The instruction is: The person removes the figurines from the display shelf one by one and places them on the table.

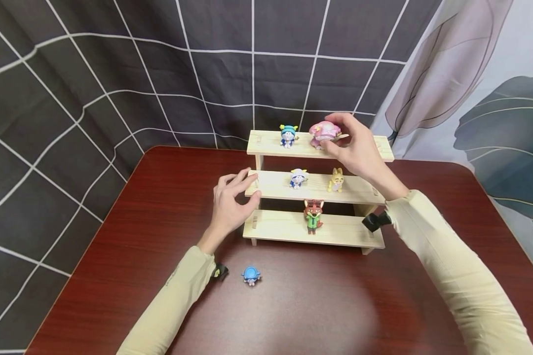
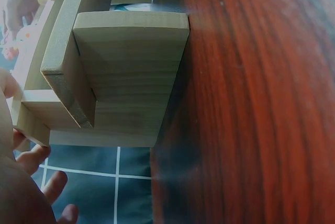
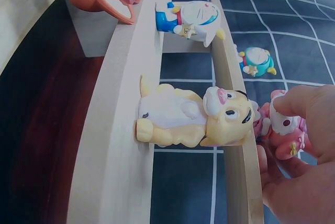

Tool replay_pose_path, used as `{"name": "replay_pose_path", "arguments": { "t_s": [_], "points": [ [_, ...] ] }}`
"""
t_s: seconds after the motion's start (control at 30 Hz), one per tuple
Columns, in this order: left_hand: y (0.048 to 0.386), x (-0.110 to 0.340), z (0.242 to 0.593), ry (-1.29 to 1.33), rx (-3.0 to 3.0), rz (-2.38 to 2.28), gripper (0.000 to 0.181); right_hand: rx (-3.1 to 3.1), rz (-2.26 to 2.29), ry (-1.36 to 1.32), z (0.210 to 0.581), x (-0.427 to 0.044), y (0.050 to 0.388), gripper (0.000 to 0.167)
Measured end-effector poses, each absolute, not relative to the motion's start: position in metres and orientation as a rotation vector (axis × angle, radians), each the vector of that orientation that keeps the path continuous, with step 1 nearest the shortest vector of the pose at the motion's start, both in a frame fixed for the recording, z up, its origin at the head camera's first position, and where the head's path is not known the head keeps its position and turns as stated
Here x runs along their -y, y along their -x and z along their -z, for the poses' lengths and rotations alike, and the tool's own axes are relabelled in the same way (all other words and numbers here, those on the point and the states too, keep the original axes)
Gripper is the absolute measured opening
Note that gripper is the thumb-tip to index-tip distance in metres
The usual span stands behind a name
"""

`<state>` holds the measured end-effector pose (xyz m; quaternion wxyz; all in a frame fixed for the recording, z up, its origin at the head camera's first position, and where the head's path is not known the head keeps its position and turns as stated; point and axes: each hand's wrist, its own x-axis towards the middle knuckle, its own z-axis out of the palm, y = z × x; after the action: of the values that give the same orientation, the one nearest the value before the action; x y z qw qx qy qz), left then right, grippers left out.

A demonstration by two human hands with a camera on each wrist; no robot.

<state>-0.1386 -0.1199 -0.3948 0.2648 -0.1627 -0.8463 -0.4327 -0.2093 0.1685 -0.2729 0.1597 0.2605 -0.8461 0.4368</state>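
Note:
My right hand [image 1: 355, 148] holds a pink figurine [image 1: 324, 133] at the top shelf, thumb and fingers on its sides; the right wrist view shows the pink figurine [image 3: 285, 124] partly covered by the fingers. With thumb and index finger, my left hand [image 1: 233, 202] pinches the left end of the middle board of a three-tier wooden display shelf [image 1: 275, 186]. Left of the pink figurine stands a figurine in a teal hat [image 1: 287, 136]. A white-hatted figurine [image 1: 298, 178] and a yellow animal figurine [image 1: 336, 180] occupy the middle tier. On the bottom tier stands a fox figurine [image 1: 313, 216].
A small blue-hatted figurine [image 1: 250, 276] is on the dark red table [image 1: 320, 296], in front of the shelf's left end. Behind the table hangs a dark grid-patterned cloth [image 1: 222, 74], and a pale patterned curtain [image 1: 453, 69] is at the right.

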Motion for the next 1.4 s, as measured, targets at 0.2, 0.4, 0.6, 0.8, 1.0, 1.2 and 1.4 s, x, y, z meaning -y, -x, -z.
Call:
{"name": "replay_pose_path", "arguments": {
  "t_s": [0.2,0.4,0.6,0.8,1.0,1.2,1.4],
  "points": [
    [0.138,0.119,0.395,0.439,2.283,1.173,0.042,2.432,-1.255,-0.727,0.272,-0.168,0.209,0.049],
    [0.139,0.12,0.395,0.435,2.28,1.179,0.042,2.424,-1.278,-0.725,0.271,-0.167,0.207,0.048],
    [0.139,0.12,0.395,0.436,2.284,1.181,0.042,2.403,-1.286,-0.726,0.27,-0.168,0.205,0.047],
    [0.139,0.12,0.395,0.436,2.281,1.178,0.042,2.386,-1.279,-0.706,0.27,-0.168,0.202,0.046],
    [0.138,0.119,0.396,0.432,2.274,1.183,0.041,2.375,-1.289,-0.703,0.27,-0.169,0.194,0.046],
    [0.139,0.12,0.396,0.432,2.277,1.19,0.041,2.367,-1.308,-0.721,0.267,-0.171,0.182,0.047],
    [0.138,0.12,0.396,0.438,2.275,1.201,0.041,2.38,-1.309,-0.742,0.267,-0.171,0.168,0.047]
  ]
}}
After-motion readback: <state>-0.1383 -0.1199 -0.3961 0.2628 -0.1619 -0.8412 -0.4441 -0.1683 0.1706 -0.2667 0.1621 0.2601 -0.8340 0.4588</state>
